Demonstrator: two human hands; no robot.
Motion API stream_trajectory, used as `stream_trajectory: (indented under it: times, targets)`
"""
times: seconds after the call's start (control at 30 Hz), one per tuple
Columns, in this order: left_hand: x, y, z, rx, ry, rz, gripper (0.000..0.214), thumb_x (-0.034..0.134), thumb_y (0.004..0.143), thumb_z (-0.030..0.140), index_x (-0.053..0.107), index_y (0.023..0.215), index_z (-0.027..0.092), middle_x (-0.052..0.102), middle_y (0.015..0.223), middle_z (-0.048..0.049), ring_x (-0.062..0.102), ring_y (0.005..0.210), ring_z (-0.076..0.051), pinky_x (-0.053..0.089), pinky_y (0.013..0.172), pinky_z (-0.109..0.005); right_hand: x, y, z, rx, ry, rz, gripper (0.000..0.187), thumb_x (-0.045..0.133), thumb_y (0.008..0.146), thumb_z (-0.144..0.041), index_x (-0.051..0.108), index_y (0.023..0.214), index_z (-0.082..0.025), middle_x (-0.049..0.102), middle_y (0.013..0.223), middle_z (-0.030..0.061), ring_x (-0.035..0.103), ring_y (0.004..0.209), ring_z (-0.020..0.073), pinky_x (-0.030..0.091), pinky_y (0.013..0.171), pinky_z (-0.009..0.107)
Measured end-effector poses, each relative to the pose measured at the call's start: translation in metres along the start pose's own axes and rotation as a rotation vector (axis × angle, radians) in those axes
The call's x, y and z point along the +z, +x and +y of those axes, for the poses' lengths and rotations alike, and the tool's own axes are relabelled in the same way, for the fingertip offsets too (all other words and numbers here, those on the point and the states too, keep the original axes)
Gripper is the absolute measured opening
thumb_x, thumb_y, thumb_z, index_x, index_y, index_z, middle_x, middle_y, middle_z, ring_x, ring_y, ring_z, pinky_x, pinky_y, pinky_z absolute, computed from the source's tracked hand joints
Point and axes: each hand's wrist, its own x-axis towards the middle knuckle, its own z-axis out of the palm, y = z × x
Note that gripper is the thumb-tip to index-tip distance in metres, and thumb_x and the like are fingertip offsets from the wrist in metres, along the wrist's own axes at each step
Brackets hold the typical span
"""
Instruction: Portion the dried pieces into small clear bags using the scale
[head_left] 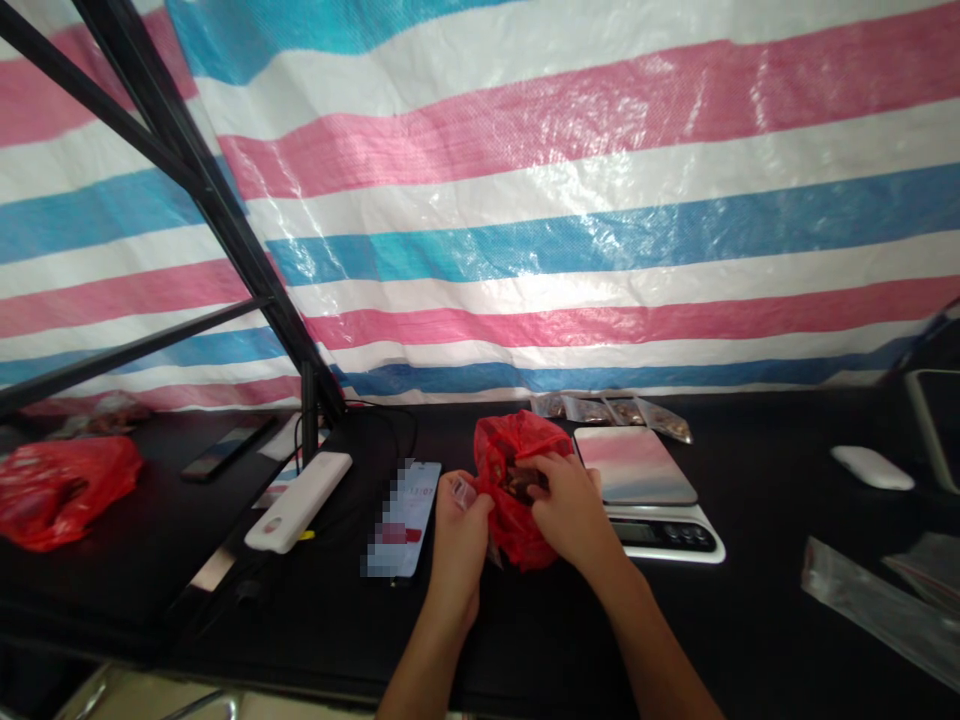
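A red plastic bag (517,445) with dark pieces inside stands on the black table (750,620), just left of a white digital scale (660,500). My right hand (571,510) reaches into the bag's open mouth, fingers curled on the dark contents. My left hand (459,535) is closed on a small clear plastic pouch (465,492) pressed against the bag's left side.
A phone (403,518) lies left of my hands, beside a white power bank (298,500). Small filled packets (611,410) line the back edge. Another red bag (60,485) and a phone (225,447) sit far left, a white mouse (872,467) and clear pouches (877,600) right. Black frame bars rise left.
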Motion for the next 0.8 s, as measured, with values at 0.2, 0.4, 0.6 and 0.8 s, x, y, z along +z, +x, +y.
stream_trajectory:
  times: [0.2,0.4,0.6,0.8]
  targets:
    - [-0.004,0.001,0.007,-0.071,-0.161,-0.094,0.031,0.065,0.061,0.020,0.052,0.090,0.021,0.056,0.072,0.0060,0.054,0.059,-0.009,0.041,0.056,-0.021,0.003,-0.001,0.004,-0.051,0.003,0.117,0.048,0.054,0.070,0.001,0.076,0.104,-0.026,0.078,0.104,0.0048,0.064,0.100,0.0275,0.040,0.086,0.042]
    - [-0.004,0.000,0.010,-0.064,-0.051,-0.048,0.028,0.064,0.063,0.027,0.052,0.087,0.022,0.059,0.074,0.0036,0.058,0.058,-0.013,0.043,0.056,-0.024,-0.001,-0.003,0.009,-0.099,0.020,0.119,0.046,0.052,0.070,0.000,0.076,0.100,-0.026,0.078,0.098,0.0031,0.065,0.096,0.0253,0.043,0.086,0.041]
    - [-0.003,0.008,0.001,0.140,0.129,0.071,0.017,0.062,0.068,0.017,0.055,0.082,0.022,0.051,0.069,0.0060,0.051,0.063,-0.013,0.042,0.063,-0.025,-0.008,0.001,0.013,-0.059,0.202,0.154,0.039,0.056,0.079,-0.010,0.075,0.108,-0.026,0.078,0.101,0.0041,0.068,0.101,0.0271,0.047,0.095,0.049]
    - [-0.004,0.006,-0.007,0.434,0.569,0.047,0.010,0.057,0.084,0.018,0.064,0.089,0.022,0.067,0.085,-0.0026,0.062,0.079,-0.020,0.046,0.073,-0.031,-0.015,0.000,0.003,-0.176,0.418,0.090,0.040,0.056,0.082,-0.011,0.073,0.115,-0.025,0.076,0.110,0.0046,0.068,0.102,0.0229,0.052,0.095,0.043]
